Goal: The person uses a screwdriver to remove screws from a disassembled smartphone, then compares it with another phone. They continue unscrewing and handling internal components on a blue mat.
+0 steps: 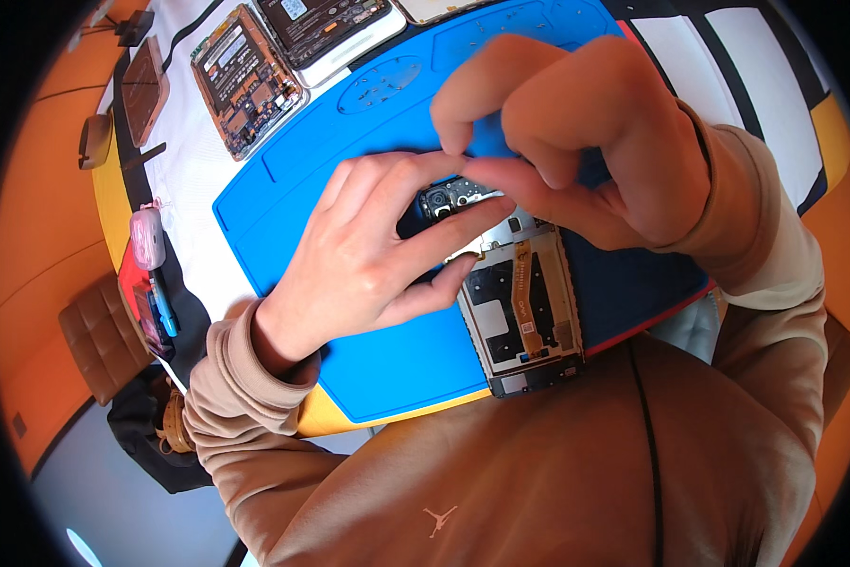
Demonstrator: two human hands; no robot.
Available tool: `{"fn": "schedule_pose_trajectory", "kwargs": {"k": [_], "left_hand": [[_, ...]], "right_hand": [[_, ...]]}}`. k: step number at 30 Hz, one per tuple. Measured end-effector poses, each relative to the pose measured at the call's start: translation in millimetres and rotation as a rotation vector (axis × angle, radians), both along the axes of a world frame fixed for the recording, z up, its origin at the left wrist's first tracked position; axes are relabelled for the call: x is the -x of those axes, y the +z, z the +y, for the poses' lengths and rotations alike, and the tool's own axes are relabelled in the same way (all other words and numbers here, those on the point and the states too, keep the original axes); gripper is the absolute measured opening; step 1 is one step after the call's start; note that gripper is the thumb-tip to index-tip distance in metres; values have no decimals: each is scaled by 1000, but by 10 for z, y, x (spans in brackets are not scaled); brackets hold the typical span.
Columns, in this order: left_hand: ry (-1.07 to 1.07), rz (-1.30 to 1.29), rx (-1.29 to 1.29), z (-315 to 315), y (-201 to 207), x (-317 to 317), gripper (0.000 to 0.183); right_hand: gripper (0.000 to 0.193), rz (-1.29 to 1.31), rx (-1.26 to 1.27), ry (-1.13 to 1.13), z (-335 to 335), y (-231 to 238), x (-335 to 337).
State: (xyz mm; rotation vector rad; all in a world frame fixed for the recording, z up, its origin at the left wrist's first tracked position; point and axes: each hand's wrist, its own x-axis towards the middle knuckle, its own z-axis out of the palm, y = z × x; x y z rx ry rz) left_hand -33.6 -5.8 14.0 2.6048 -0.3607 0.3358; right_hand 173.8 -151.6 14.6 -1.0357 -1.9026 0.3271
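An opened smartphone (pixel 524 312) with its back off lies tilted on the blue work mat (pixel 349 378), showing a dark frame, a flat ribbon cable and a camera module (pixel 437 199) near its top. Spread over the upper part, my left hand (pixel 359 250) grips the phone with its fingertips on it. Just above the phone's top edge is my right hand (pixel 605 142), its fingers curled in toward the thumb. That thumb meets the left index fingertip; whatever sits between the right fingers is too small or hidden to make out.
Beyond the mat lie another opened phone (pixel 245 80) and a dark opened device (pixel 326 33). Small screws (pixel 382 83) are scattered in a round mat recess. At the left are a pink case (pixel 148 238) and a blue pen (pixel 164 307). White sheets (pixel 690 71) lie far right.
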Motion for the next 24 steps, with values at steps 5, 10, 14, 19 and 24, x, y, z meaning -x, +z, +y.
{"fn": "schedule_pose_trajectory", "kwargs": {"k": [5,10,14,19,24], "left_hand": [[5,-8,-11,-11,4,-12,46],[10,-21,-25,-15,3,-3,45],[11,7,-6,-17,5,-1,45],[8,9,0,-11,12,-2,45],[11,12,-10,-11,14,-3,45]], "right_hand": [[16,674,565,399,48,-221,15],[15,132,-124,-9,117,-227,71],[16,291,120,124,54,-99,64],[16,239,-69,91,97,-157,70],[18,313,-207,146,237,-154,116]]}}
